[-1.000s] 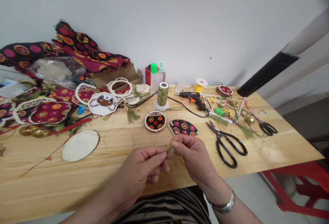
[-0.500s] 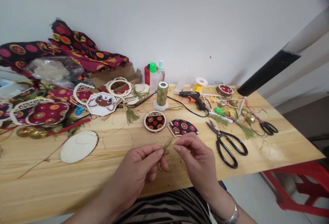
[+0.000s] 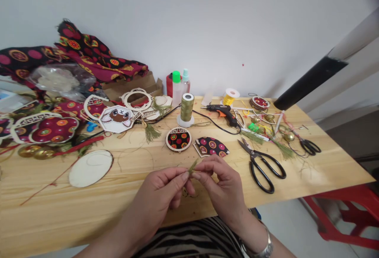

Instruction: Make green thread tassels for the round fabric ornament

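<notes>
Pinched in my left hand [image 3: 166, 191] is a small bundle of green thread [image 3: 193, 166], its loose ends pointing up and away. My right hand [image 3: 220, 183] has thumb and forefinger closed at the same bundle, the fingertips of both hands nearly touching. Just beyond them lie a round ornament [image 3: 178, 139] with dark patterned fabric and a fan-shaped fabric piece [image 3: 212, 146]. A spool of olive thread [image 3: 187, 109] stands behind the round ornament. Large black-handled scissors [image 3: 262, 165] rest open to the right of my right hand.
A glue gun [image 3: 223, 112], a yellow spool [image 3: 231, 96] and smaller scissors [image 3: 310, 146] lie at the right. On the left are a white oval disc [image 3: 91, 168], a lamb-faced octagon [image 3: 116, 118] and piled fabric [image 3: 85, 53]. A red stool [image 3: 340, 214] stands beyond the table's right edge.
My right hand has moved left, bringing its fingertips onto the green thread beside my left fingertips. My left hand has hardly moved.
</notes>
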{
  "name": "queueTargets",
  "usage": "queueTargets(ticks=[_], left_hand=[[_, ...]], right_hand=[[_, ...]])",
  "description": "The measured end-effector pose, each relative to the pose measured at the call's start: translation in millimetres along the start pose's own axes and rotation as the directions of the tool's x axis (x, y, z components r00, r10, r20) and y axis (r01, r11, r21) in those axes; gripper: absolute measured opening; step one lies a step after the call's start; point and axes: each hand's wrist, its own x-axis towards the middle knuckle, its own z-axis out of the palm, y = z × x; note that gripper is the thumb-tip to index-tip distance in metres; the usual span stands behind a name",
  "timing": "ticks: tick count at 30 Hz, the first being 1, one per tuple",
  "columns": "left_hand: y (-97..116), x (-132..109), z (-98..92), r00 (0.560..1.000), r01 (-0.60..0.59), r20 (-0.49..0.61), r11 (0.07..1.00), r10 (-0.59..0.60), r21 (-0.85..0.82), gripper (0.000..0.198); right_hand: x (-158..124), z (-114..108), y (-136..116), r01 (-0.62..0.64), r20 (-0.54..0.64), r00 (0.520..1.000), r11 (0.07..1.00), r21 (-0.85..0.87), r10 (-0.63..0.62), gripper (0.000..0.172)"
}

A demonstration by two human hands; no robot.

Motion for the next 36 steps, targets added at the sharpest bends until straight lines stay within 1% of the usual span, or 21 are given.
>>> queueTargets(ticks=[5, 15, 19, 24, 26, 30, 36], left_hand=[[-0.5, 0.2, -0.3, 1.000, -0.004, 0.015, 1.000, 0.003, 0.012, 0.027], [0.9, -0.1, 0.3, 0.999, 0.003, 0.034, 0.999, -0.004, 0.039, 0.029], [1.5, 0.0, 0.6, 0.999, 0.010, 0.038, 0.999, -0.011, 0.043, 0.031], [1.0, -1.2, 0.2, 0.999, 0.023, 0.046, 1.000, -0.023, -0.005, 0.029], [1.2, -1.7, 0.2, 0.999, 0.030, 0.044, 0.999, -0.029, -0.014, 0.030], [1.7, -1.1, 1.1, 0.998, 0.030, 0.049, 0.999, -0.028, -0.035, 0.028], [0.9, -0.4, 1.8, 0.999, 0.013, 0.035, 1.000, -0.012, -0.025, 0.026]], right_hand=[[0.8, 0.7, -1.1, -0.007, 0.014, 1.000, 1.000, 0.007, 0.007, 0.010], [2.3, -1.4, -3.6, -0.036, 0.070, 0.997, 0.999, -0.014, 0.037, 0.016], [4.9, -3.3, -2.4, -0.025, 0.038, 0.999, 1.000, -0.017, 0.026, 0.017], [5.1, -6.1, 0.0, -0.031, -0.015, 0.999, 0.999, -0.027, 0.031, 0.014], [3.5, -6.9, 0.0, -0.020, -0.006, 1.000, 1.000, -0.015, 0.020, 0.014], [0.4, -6.3, -0.1, 0.015, 0.059, 0.998, 1.000, -0.009, -0.014, 0.010], [-2.1, -4.6, 1.3, 0.069, 0.077, 0.995, 0.996, -0.051, -0.065, 0.011]])
